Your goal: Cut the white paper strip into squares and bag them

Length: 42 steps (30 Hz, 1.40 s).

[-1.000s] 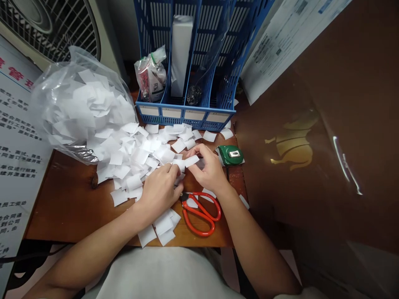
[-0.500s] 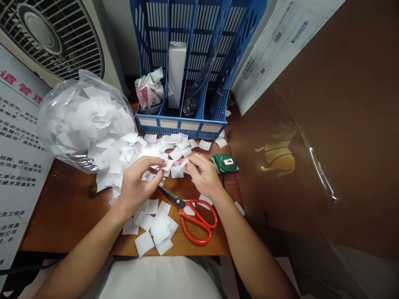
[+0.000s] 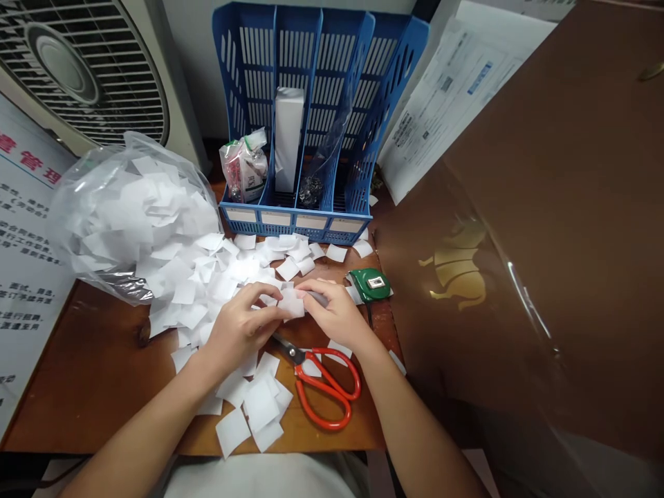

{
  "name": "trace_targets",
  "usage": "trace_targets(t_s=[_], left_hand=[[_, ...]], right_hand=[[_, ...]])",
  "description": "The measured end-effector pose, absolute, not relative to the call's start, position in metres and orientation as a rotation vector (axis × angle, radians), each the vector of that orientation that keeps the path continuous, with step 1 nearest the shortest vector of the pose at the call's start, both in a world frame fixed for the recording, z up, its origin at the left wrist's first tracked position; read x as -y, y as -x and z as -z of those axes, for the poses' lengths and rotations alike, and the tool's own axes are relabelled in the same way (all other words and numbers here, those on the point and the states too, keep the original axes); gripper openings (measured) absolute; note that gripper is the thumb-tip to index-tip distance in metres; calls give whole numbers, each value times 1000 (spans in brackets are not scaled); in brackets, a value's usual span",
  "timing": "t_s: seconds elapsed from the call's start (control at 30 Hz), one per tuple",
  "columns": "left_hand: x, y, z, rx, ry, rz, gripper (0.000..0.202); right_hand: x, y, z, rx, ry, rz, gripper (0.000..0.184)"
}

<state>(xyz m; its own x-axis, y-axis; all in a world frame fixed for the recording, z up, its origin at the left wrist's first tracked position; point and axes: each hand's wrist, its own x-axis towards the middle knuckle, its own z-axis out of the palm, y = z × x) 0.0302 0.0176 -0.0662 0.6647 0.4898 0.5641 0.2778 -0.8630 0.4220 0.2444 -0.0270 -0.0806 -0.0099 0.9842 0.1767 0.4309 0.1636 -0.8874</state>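
Note:
Between both hands is a small white square of paper (image 3: 292,304). My left hand (image 3: 247,324) pinches its left side between thumb and fingers. The thumb and fingertips of my right hand (image 3: 335,311) close on its right edge. Below the hands lie scissors (image 3: 324,384) with red handles, their blade tips partly hidden by my left hand. Many loose paper squares (image 3: 262,404) lie on the wooden table (image 3: 93,373), some under the scissors. A clear plastic bag (image 3: 135,214) full of such squares spills out beside my left hand.
A green tape measure (image 3: 371,284) sits to the right of my right hand. Behind stands a blue file rack (image 3: 295,227) with a white box (image 3: 288,138) and a small plastic packet (image 3: 243,166). A fan (image 3: 88,76) is at back left; a brown panel (image 3: 519,207) borders the right.
My hands have come together, and the paper square is now held between them; before, each hand pinched paper apart from the other. The whole view has shifted slightly.

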Motion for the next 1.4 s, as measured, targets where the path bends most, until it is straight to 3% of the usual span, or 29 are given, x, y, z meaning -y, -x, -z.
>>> trace_targets(t_s=[0.13,0.43,0.53,0.63,0.87,1.13,1.4], left_hand=[[-18,-28,65,-657,-2556,-956,22],[-10,-36,57,-861,-2093,-888,15],[-7,-39,53,-970,-1761,-765,31],[-5,-42,50,-1016,-1525,-689,40],[-14,-43,48,-935,-1137,-587,39],[-14,-45,49,-919,-1017,-522,49],[-13,-46,46,-948,-962,-524,42]], right_hand=[[29,-246,82,1576,1411,-855,25],[29,-240,84,1580,1411,-811,8],[30,-240,79,1597,1379,-795,10],[32,-236,75,1658,1315,-645,22],[35,-228,69,1862,1263,-127,25],[35,-225,70,1872,1261,69,25],[36,-225,68,1887,1256,110,27]])
